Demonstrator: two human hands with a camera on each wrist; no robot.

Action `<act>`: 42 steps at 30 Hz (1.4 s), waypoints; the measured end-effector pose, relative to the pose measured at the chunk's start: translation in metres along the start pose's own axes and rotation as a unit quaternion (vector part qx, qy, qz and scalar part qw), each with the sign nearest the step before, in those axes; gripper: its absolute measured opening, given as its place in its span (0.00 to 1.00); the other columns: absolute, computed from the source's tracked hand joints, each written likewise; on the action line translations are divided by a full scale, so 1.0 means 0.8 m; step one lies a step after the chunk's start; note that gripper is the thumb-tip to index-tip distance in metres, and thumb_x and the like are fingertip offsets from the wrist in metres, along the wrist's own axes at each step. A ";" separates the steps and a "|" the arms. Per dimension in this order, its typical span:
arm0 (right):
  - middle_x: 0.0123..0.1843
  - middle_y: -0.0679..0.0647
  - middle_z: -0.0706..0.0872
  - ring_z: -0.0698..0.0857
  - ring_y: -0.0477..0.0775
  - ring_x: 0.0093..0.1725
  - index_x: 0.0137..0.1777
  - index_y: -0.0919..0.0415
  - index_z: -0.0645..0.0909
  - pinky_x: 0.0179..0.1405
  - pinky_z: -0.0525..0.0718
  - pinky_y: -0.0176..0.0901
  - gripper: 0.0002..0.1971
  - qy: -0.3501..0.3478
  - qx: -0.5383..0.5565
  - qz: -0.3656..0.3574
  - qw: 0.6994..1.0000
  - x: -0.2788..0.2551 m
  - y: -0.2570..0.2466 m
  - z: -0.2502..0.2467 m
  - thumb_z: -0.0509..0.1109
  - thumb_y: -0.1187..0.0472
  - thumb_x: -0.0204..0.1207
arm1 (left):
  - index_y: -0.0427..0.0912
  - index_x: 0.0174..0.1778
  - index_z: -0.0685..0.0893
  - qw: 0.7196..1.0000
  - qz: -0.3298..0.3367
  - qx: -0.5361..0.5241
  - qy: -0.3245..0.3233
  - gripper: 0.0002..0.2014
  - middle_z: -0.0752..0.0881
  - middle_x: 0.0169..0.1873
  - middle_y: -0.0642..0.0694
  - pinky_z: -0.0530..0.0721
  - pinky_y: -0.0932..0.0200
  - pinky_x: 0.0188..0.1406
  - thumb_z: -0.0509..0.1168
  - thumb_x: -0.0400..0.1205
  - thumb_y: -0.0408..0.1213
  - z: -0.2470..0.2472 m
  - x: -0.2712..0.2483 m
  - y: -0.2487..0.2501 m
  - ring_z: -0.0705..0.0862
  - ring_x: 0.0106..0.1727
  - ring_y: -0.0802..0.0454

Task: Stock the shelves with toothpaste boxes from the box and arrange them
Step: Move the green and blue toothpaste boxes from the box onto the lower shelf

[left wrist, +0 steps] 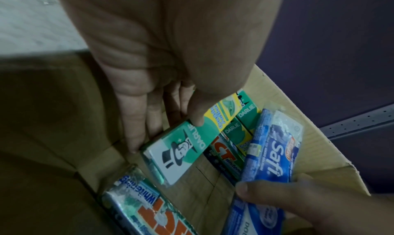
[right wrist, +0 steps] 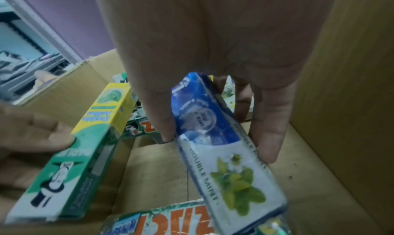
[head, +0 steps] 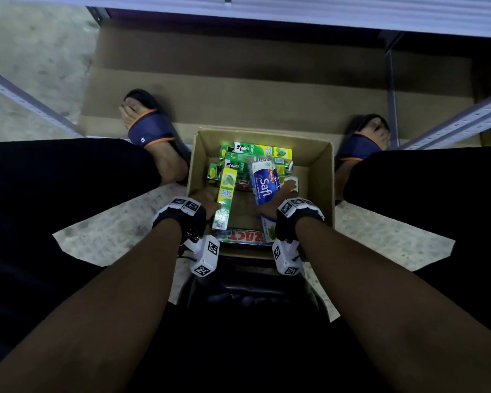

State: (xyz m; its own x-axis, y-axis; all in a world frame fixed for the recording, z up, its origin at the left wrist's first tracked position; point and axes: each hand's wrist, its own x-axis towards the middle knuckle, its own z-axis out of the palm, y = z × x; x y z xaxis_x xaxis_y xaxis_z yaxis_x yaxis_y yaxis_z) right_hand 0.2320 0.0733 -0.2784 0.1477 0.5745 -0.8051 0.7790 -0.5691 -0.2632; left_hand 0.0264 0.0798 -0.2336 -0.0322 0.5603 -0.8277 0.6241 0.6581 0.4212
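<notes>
An open cardboard box (head: 321, 177) stands on the floor between my feet, holding several toothpaste boxes. My left hand (head: 207, 201) grips a green and yellow Darlie box (head: 225, 198) (left wrist: 187, 145) (right wrist: 85, 151), thumb on its face and fingers behind it. My right hand (head: 278, 199) pinches a blue and white Safi box (head: 264, 185) (left wrist: 270, 154) (right wrist: 215, 147) between thumb and fingers, lifted at a tilt. An orange-lettered Zact box (head: 243, 236) (left wrist: 153, 213) (right wrist: 170, 221) lies along the near wall. More Darlie boxes (head: 255, 151) are piled at the far side.
A flattened cardboard sheet (head: 238, 80) lies on the floor under a grey shelf board (head: 295, 12). Metal shelf uprights (head: 26, 100) run at left and right (head: 454, 123). My sandalled feet (head: 153, 129) flank the box. A dark stool (head: 250, 293) is below me.
</notes>
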 end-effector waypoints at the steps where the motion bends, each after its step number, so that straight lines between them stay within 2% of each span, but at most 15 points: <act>1: 0.82 0.67 0.67 0.76 0.71 0.73 0.85 0.65 0.29 0.69 0.79 0.64 0.66 0.009 0.009 -0.002 1.000 -0.002 -0.001 -0.002 0.79 0.40 0.70 | 0.43 0.55 0.81 1.000 -0.007 -0.003 0.005 0.05 0.83 0.56 0.34 0.83 0.35 0.63 0.66 0.85 0.34 0.000 0.003 -0.002 0.82 0.61 0.32; 5: 0.74 0.66 0.76 0.80 0.70 0.67 0.86 0.66 0.46 0.58 0.83 0.57 0.55 0.029 0.071 -0.022 0.997 -0.002 -0.002 -0.012 0.80 0.50 0.71 | 0.33 0.65 0.81 1.000 -0.016 0.015 0.018 0.16 0.83 0.64 0.31 0.83 0.40 0.64 0.67 0.84 0.36 0.002 0.012 -0.007 0.83 0.63 0.33; 9: 0.58 0.60 0.81 0.82 0.64 0.51 0.73 0.61 0.63 0.44 0.79 0.50 0.38 0.028 0.100 -0.042 0.994 0.000 0.003 -0.018 0.81 0.55 0.69 | 0.28 0.54 0.84 1.000 0.003 0.018 0.010 0.14 0.85 0.55 0.24 0.86 0.38 0.58 0.69 0.83 0.38 0.002 0.014 -0.008 0.86 0.47 0.37; 12: 0.54 0.55 0.82 0.83 0.60 0.47 0.65 0.54 0.66 0.44 0.84 0.53 0.34 0.011 0.092 -0.042 0.995 -0.008 0.004 -0.025 0.81 0.54 0.63 | 0.31 0.64 0.83 1.000 0.015 0.015 0.008 0.17 0.85 0.62 0.31 0.85 0.45 0.61 0.68 0.83 0.37 0.001 0.015 -0.006 0.85 0.53 0.42; 14: 0.49 0.54 0.84 0.85 0.61 0.45 0.61 0.53 0.69 0.38 0.85 0.52 0.32 -0.007 0.083 -0.050 0.995 -0.012 0.003 -0.032 0.81 0.54 0.59 | 0.33 0.57 0.84 0.999 0.023 -0.024 -0.003 0.12 0.85 0.60 0.30 0.85 0.39 0.62 0.71 0.81 0.35 -0.001 0.012 -0.002 0.86 0.57 0.37; 16: 0.45 0.56 0.87 0.88 0.64 0.44 0.57 0.55 0.73 0.38 0.88 0.56 0.29 -0.015 0.095 -0.067 0.993 -0.015 0.002 -0.037 0.82 0.58 0.56 | 0.40 0.41 0.81 0.998 0.044 -0.040 0.003 0.08 0.85 0.51 0.30 0.85 0.31 0.58 0.74 0.78 0.35 -0.003 0.007 0.003 0.86 0.55 0.34; 19: 0.44 0.57 0.89 0.88 0.62 0.42 0.53 0.55 0.74 0.38 0.89 0.53 0.28 0.009 0.118 -0.089 0.989 -0.022 0.000 -0.047 0.83 0.63 0.55 | 0.39 0.31 0.77 0.996 0.077 -0.038 0.035 0.14 0.82 0.42 0.30 0.86 0.27 0.50 0.76 0.75 0.37 -0.007 0.001 0.006 0.87 0.51 0.29; 22: 0.46 0.60 0.90 0.88 0.62 0.43 0.59 0.60 0.74 0.43 0.91 0.60 0.32 0.028 0.147 -0.105 0.983 -0.033 -0.001 -0.058 0.83 0.65 0.54 | 0.27 0.37 0.83 0.993 0.112 -0.019 0.027 0.18 0.87 0.45 0.25 0.86 0.26 0.46 0.77 0.69 0.41 -0.015 -0.004 0.010 0.87 0.53 0.28; 23: 0.44 0.59 0.90 0.88 0.61 0.42 0.58 0.61 0.76 0.42 0.91 0.59 0.30 0.035 0.156 -0.111 0.981 -0.037 0.000 -0.062 0.82 0.67 0.55 | 0.29 0.35 0.84 0.991 0.128 -0.010 0.022 0.18 0.88 0.45 0.25 0.86 0.26 0.45 0.76 0.66 0.43 -0.018 -0.006 0.012 0.88 0.50 0.29; 26: 0.30 0.47 0.89 0.86 0.50 0.31 0.43 0.58 0.82 0.29 0.85 0.40 0.16 0.052 0.150 -0.141 0.977 -0.052 -0.002 -0.077 0.82 0.69 0.57 | 0.39 0.32 0.78 0.986 0.160 -0.009 0.042 0.16 0.88 0.44 0.33 0.87 0.29 0.44 0.76 0.61 0.45 -0.027 -0.020 0.016 0.87 0.45 0.40; 29: 0.29 0.55 0.88 0.84 0.55 0.29 0.41 0.67 0.85 0.33 0.82 0.47 0.10 0.033 0.159 -0.161 0.974 -0.068 -0.005 -0.090 0.80 0.73 0.60 | 0.49 0.40 0.76 0.983 0.168 -0.008 0.077 0.20 0.88 0.48 0.41 0.89 0.35 0.48 0.75 0.57 0.48 -0.035 -0.033 0.021 0.87 0.51 0.42; 34: 0.37 0.63 0.90 0.85 0.58 0.32 0.42 0.66 0.83 0.36 0.85 0.54 0.13 0.062 0.159 -0.181 0.969 -0.092 -0.013 -0.112 0.80 0.74 0.59 | 0.50 0.41 0.74 0.976 0.194 -0.036 0.094 0.19 0.84 0.50 0.41 0.90 0.35 0.41 0.79 0.64 0.38 -0.048 -0.057 0.037 0.86 0.51 0.43; 36: 0.34 0.61 0.90 0.84 0.56 0.30 0.41 0.62 0.82 0.33 0.84 0.51 0.13 0.067 0.165 -0.190 0.966 -0.105 -0.016 -0.121 0.80 0.74 0.58 | 0.53 0.41 0.74 0.969 0.217 -0.033 0.114 0.20 0.82 0.50 0.45 0.91 0.37 0.38 0.79 0.66 0.37 -0.052 -0.068 0.040 0.85 0.51 0.44; 39: 0.25 0.48 0.88 0.86 0.48 0.26 0.36 0.55 0.80 0.26 0.85 0.41 0.14 0.105 0.154 -0.206 0.961 -0.130 -0.022 -0.136 0.81 0.69 0.56 | 0.57 0.43 0.71 0.953 0.273 -0.035 0.123 0.23 0.78 0.46 0.49 0.87 0.52 0.20 0.79 0.69 0.33 -0.060 -0.084 0.046 0.82 0.43 0.49; 42: 0.31 0.48 0.90 0.89 0.54 0.36 0.41 0.52 0.79 0.31 0.89 0.46 0.20 0.118 0.164 -0.228 0.953 -0.156 -0.027 -0.150 0.82 0.70 0.55 | 0.52 0.52 0.70 0.943 0.309 -0.021 0.126 0.24 0.77 0.43 0.49 0.83 0.59 0.17 0.78 0.71 0.32 -0.072 -0.104 0.056 0.81 0.38 0.48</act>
State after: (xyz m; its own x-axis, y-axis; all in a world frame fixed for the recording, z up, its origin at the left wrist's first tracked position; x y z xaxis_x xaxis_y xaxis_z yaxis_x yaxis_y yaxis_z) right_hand 0.2698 0.0848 -0.1086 0.0029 0.9000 -0.4359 0.5690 -0.3599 -0.7394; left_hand 0.0121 0.0915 -0.1250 0.1389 0.9412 -0.3081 0.5532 0.1844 0.8124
